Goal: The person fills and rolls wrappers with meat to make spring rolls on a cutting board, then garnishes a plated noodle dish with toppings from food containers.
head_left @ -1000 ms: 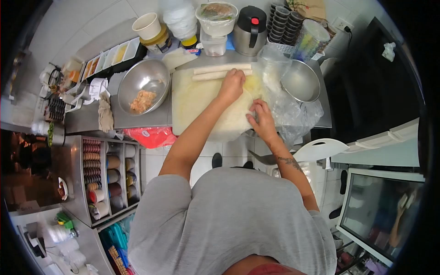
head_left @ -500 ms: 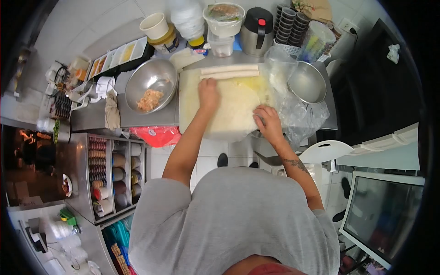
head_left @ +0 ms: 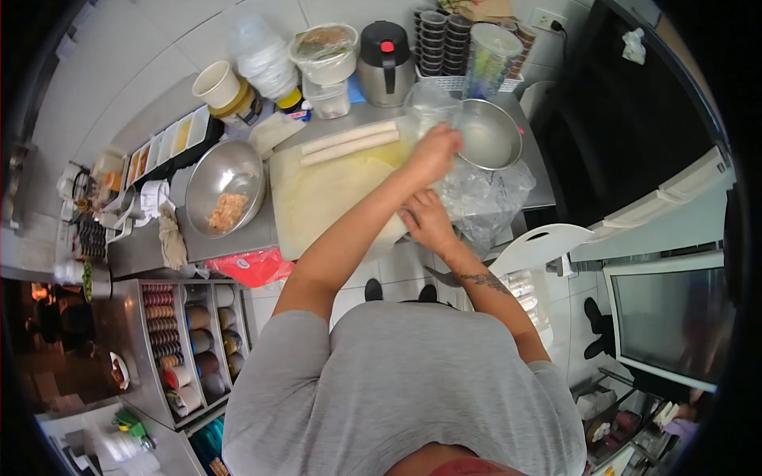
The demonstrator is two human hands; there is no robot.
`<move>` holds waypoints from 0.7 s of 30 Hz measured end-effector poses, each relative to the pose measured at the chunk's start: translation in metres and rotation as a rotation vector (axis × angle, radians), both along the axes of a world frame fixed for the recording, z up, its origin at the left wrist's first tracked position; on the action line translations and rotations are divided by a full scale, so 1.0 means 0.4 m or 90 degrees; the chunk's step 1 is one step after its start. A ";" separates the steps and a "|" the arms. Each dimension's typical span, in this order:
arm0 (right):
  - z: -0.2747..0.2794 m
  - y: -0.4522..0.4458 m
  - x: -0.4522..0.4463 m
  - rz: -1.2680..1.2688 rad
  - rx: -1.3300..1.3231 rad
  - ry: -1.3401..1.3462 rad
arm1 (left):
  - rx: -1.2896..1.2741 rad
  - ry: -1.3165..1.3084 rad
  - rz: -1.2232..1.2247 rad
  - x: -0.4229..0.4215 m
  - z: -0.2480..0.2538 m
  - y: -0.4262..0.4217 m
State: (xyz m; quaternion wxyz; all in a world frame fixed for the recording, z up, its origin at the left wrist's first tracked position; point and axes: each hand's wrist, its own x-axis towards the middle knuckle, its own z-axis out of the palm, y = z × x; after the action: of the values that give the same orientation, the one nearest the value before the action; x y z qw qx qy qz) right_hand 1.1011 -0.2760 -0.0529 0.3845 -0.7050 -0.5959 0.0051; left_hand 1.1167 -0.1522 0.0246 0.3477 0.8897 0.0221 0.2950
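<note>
Two long pale rolls (head_left: 349, 147) lie side by side at the top of the cutting board (head_left: 290, 230). A thin pale sheet (head_left: 337, 194) lies flat below them on the board. My left hand (head_left: 434, 155) is raised over the board's right edge, near the steel bowl on the right; motion blurs its fingers, and whether it holds anything is not clear. My right hand (head_left: 430, 222) rests at the board's lower right, beside the clear plastic bag (head_left: 480, 198), with its fingers bent and partly hidden by the other forearm.
A steel bowl (head_left: 226, 186) with orange-pink filling stands left of the board. Another steel bowl (head_left: 490, 135) sits at the right on the plastic. Behind are a steel jug (head_left: 386, 75), tubs and stacked dark cups. A red bag (head_left: 252, 267) hangs at the counter's front edge.
My left hand has swung from the board's left part across to the right, over my right hand. The whole view has turned and shifted. The rolls still lie on the board.
</note>
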 end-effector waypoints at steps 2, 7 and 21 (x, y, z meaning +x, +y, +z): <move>-0.020 0.002 0.005 0.003 0.034 -0.028 | 0.072 0.046 -0.083 0.107 -0.015 -0.049; -0.037 0.007 0.010 0.032 0.018 0.042 | 0.184 0.379 -0.161 0.248 -0.046 -0.076; 0.034 0.002 -0.011 0.014 0.073 -0.016 | -1.053 -0.057 -0.315 0.021 -0.047 0.077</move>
State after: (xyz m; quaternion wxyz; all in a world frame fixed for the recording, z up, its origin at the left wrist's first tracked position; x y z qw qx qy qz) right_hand 1.0968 -0.2753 -0.0393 0.4167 -0.6755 -0.6075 -0.0334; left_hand 1.1253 -0.1216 0.0058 0.9382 0.3179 0.0216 0.1352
